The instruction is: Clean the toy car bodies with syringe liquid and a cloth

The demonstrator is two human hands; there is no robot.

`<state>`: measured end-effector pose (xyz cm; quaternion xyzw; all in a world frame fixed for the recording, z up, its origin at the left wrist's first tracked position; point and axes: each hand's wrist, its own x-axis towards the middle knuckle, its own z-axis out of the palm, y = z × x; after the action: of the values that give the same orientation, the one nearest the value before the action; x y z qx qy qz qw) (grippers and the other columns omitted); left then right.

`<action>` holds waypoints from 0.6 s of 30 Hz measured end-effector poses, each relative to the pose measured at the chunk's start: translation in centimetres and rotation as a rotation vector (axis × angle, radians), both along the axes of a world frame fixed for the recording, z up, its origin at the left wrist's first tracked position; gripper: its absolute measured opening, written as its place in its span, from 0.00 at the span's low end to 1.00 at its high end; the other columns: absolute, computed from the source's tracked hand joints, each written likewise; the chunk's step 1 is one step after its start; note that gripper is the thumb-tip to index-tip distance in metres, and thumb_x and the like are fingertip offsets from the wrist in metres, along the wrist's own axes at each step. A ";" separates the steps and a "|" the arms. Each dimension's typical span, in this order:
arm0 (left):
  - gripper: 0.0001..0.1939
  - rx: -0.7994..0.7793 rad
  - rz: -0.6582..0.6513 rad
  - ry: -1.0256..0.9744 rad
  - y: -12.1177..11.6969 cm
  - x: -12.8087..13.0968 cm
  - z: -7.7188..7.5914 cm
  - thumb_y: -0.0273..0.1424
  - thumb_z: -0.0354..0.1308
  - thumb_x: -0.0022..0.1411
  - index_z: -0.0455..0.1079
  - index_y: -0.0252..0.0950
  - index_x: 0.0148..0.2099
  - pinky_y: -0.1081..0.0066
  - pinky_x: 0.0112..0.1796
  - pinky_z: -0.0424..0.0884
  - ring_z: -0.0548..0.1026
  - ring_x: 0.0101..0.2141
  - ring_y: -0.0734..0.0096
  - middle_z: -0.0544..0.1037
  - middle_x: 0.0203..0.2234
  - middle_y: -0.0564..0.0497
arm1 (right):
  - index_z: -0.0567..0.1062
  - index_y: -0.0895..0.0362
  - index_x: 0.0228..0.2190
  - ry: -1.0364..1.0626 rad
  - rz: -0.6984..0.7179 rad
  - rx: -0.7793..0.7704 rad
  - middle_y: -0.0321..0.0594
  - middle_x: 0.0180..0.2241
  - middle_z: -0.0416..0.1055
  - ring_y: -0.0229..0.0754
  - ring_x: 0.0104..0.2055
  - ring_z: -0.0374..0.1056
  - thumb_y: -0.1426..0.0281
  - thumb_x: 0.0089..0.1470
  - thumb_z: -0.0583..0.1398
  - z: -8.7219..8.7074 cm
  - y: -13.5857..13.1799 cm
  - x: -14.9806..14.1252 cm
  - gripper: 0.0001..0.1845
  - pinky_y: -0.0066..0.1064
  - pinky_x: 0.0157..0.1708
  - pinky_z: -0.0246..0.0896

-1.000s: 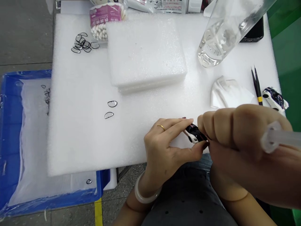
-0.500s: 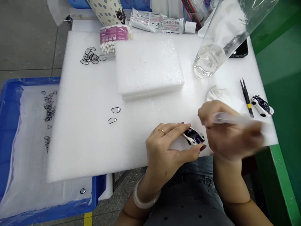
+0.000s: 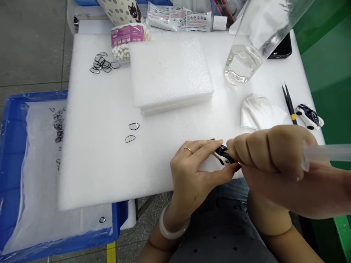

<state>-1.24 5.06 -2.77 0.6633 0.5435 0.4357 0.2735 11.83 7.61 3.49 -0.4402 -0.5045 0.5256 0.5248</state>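
Observation:
My left hand [image 3: 196,168] pinches a small white and dark-blue toy car [image 3: 222,156] between fingers and thumb, at the front edge of the white foam board [image 3: 101,175]. My right hand [image 3: 274,157] is closed around what looks like a translucent plastic syringe [image 3: 329,152]; its barrel sticks out to the right. A small orange-yellow tip shows at the car's top, beside my right fingers. My right hand hides part of the car. A second toy car [image 3: 309,116] and black tweezers [image 3: 289,102] lie beyond my right hand. Two thin black-rimmed clear pieces [image 3: 134,126] lie to the left.
A white foam block [image 3: 171,71] sits mid-board. Behind it are cotton swabs [image 3: 127,40] and a flattened tube [image 3: 179,18]. A clear vessel with liquid [image 3: 242,64] stands right, near a white cloth [image 3: 259,111]. More black-rimmed pieces [image 3: 102,64] lie left, above a blue tray [image 3: 12,153].
My right hand has come left onto the toy car, bringing the syringe's tip to its top. My left hand still holds the car. The view has shifted slightly.

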 end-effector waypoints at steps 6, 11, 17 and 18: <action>0.11 0.010 0.001 -0.006 0.0 0.0 -0.1 0.40 0.71 0.54 0.77 0.40 0.36 0.61 0.39 0.76 0.79 0.35 0.63 0.83 0.33 0.52 | 0.47 0.60 0.11 0.256 0.156 -0.100 0.30 0.10 0.42 0.29 0.16 0.43 0.78 0.52 0.64 0.9 0.5 -0.3 0.33 0.29 0.16 0.41; 0.10 0.012 0.004 0.001 0.0 0.1 -0.2 0.39 0.70 0.55 0.77 0.41 0.37 0.61 0.39 0.76 0.79 0.35 0.63 0.83 0.33 0.52 | 0.47 0.59 0.12 0.095 0.139 -0.140 0.28 0.12 0.43 0.29 0.16 0.42 0.89 0.43 0.56 1.5 0.3 -0.1 0.25 0.27 0.17 0.41; 0.09 0.026 0.006 0.000 0.0 0.1 -0.1 0.38 0.70 0.55 0.78 0.39 0.36 0.62 0.39 0.75 0.79 0.35 0.63 0.82 0.31 0.52 | 0.48 0.60 0.13 0.010 0.125 -0.150 0.28 0.13 0.45 0.28 0.17 0.42 0.88 0.37 0.54 2.0 -0.1 0.1 0.20 0.26 0.18 0.42; 0.09 0.029 0.008 -0.001 0.0 0.1 -0.1 0.37 0.70 0.55 0.78 0.39 0.36 0.62 0.39 0.75 0.79 0.35 0.63 0.82 0.31 0.51 | 0.48 0.60 0.13 0.016 0.096 -0.151 0.28 0.13 0.45 0.28 0.17 0.42 0.88 0.37 0.54 1.9 -0.2 0.1 0.20 0.27 0.18 0.41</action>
<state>-1.14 5.03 -2.85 0.6648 0.5397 0.4448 0.2626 11.90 7.44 5.40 -0.4497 -0.4798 0.5900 0.4685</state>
